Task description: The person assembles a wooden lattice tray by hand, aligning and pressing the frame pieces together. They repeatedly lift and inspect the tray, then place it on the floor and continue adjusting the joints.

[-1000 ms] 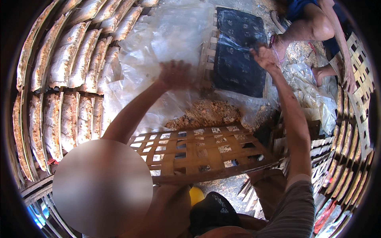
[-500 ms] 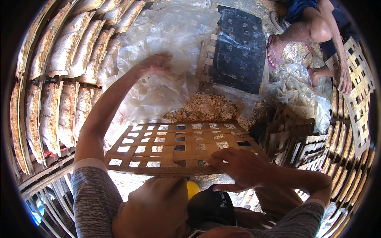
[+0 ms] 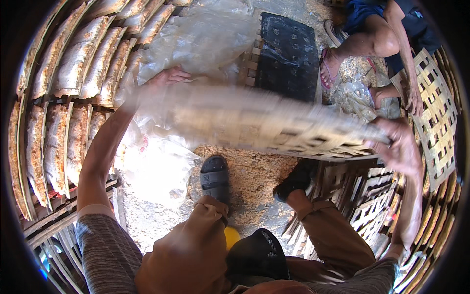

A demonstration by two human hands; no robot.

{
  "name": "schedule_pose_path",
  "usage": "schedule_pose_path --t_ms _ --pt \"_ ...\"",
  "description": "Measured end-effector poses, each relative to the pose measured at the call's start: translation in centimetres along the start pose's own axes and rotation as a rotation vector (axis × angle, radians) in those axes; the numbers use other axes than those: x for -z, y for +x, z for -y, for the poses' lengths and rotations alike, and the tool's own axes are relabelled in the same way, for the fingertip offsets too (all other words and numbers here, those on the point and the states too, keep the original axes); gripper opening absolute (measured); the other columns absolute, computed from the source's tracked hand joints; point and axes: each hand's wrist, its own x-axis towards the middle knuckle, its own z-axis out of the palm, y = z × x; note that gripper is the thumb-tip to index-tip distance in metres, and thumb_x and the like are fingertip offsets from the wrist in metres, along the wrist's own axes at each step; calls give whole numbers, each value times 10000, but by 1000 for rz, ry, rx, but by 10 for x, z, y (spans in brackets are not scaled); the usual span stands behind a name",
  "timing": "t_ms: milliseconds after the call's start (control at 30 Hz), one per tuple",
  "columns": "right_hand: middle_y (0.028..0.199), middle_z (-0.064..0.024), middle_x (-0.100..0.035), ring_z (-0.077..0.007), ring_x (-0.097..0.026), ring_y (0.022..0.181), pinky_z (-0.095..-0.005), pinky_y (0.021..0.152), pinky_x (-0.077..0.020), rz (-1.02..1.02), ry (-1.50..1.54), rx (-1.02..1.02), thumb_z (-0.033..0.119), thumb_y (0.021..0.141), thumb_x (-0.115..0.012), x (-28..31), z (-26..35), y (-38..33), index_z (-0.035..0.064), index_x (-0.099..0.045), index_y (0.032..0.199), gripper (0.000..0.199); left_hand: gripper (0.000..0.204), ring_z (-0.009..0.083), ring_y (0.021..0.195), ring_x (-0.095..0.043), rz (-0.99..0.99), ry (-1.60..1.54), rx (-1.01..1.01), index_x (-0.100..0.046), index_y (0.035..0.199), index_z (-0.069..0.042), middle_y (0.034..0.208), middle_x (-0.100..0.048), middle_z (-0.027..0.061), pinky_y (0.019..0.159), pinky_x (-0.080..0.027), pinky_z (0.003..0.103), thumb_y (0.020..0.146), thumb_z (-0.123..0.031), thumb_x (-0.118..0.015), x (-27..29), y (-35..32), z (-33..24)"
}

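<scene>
A woven bamboo tray (image 3: 274, 130), smeared by motion, spans the space before me, tilted and lifted above the floor. My right hand (image 3: 397, 144) is closed on its right end. Close to the tray's far left end is my left hand (image 3: 169, 77), its fingers stretched out. Whether the left hand touches the tray or the clear plastic sheet (image 3: 205, 44) behind it, I cannot tell. Past the tray lies a dark slab (image 3: 289, 54), resting on another woven tray (image 3: 250, 66). The tray in my grip hides that slab's near edge.
On the left stand racks of curved white-and-orange pieces (image 3: 73, 73) on slats. Woven trays (image 3: 362, 196) lean in a stack by my foot. Loose crumbs (image 3: 249, 181) cover the floor. At the far right, a co-worker's hand (image 3: 415, 100) rests by another woven tray (image 3: 435, 117).
The woven tray has risen and moved away from my lap, uncovering my feet and the floor. My right hand has swung outward and right with it. My left hand has shifted slightly left.
</scene>
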Motion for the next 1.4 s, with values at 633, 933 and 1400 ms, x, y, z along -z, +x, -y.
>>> schedule_pose_path --t_ms 633,933,1400 --pt "944 -76 -759 -142 -709 777 -296 683 -597 -786 1228 -268 275 944 -782 -74 -202 153 -3 -727 1068 309 440 262 1063 -715 -219 -54 -383 -522 1395 -34 1182 -722 146 1014 -516 456 1060 -314 -574 -245 59 -131" --pt "1127 -311 -695 -477 -673 1060 -538 934 -517 -21 -350 -623 594 1025 -488 -114 -268 141 -58 -496 1427 766 284 275 1058 -687 -449 540 -508 -619 1286 -38 1176 -705 179 984 -520 394 1062 -199 -554 -238 51 -35" --pt "1035 -182 -761 -295 -716 1027 -425 933 -557 -78 -10 -235 396 1032 -618 -54 -65 -110 -3 -613 1348 510 228 140 1004 -690 -138 671 -376 -711 1248 -123 1095 -745 48 853 -557 301 1039 -129 -619 -228 -187 -209"
